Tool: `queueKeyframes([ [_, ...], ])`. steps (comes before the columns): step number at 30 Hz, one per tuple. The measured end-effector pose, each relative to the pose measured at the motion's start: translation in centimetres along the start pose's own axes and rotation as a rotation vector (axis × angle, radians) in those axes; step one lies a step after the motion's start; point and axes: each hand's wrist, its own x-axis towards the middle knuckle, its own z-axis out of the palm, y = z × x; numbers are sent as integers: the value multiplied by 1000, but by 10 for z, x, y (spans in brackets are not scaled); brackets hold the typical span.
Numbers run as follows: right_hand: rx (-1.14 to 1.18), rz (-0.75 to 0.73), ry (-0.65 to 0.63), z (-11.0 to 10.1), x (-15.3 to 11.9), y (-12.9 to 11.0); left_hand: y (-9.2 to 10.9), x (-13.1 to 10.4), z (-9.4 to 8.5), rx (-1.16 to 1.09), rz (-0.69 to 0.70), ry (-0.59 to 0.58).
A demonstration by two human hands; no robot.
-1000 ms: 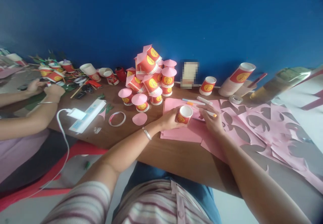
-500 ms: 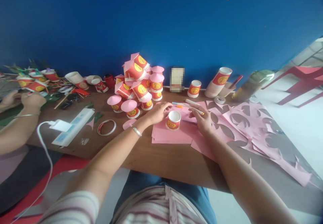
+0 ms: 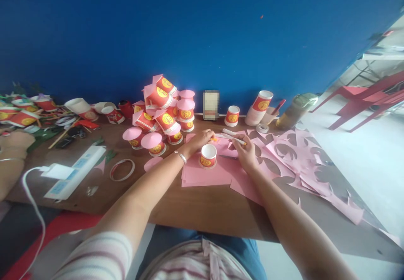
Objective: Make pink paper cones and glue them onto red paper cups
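Observation:
My left hand [image 3: 203, 139], a silver bangle at its wrist, is closed with the fingertips at a small orange piece [image 3: 213, 139]; what it belongs to is unclear. In my right hand [image 3: 245, 151] is a white marker [image 3: 236, 138] with an orange end, held slantwise. Between the hands and nearer to me stands a red-and-white paper cup [image 3: 208, 156], its open mouth upward, on a stack of pink paper [image 3: 195, 179]. A dark slim tool [image 3: 227, 157], perhaps scissors, lies partly under my right hand.
Paper cups with pink cone tops [image 3: 156, 141] are piled left. Pink paper scraps [image 3: 293, 162] spread right. A power strip [image 3: 75, 172], tape ring [image 3: 122, 170], single cup [image 3: 232, 116] and bottle [image 3: 295, 111] also lie about. A co-worker's arm [image 3: 14, 158] is at far left.
The view has turned slightly right, so everything sits further left. My left fingers have closed near the orange piece. My right hand still holds the marker, and the cup stays on the paper.

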Motion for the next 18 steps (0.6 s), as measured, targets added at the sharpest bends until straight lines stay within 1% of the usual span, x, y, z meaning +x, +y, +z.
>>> queueKeyframes([
  [4, 41, 55, -16, -2, 2, -2, 1, -6, -5, -57, -62, 61],
  [7, 75, 56, -50, -1, 2, -3, 6, -10, -8, -207, -122, 111],
  [9, 100, 60, -61, 0, 2, -2, 9, -11, -9, -310, -146, 112],
  [14, 126, 73, -62, 0, 3, 3, 14, -14, -10, -441, -155, 78],
  [18, 146, 75, -69, -2, 5, 8, 19, -16, -13, -455, -171, 79],
])
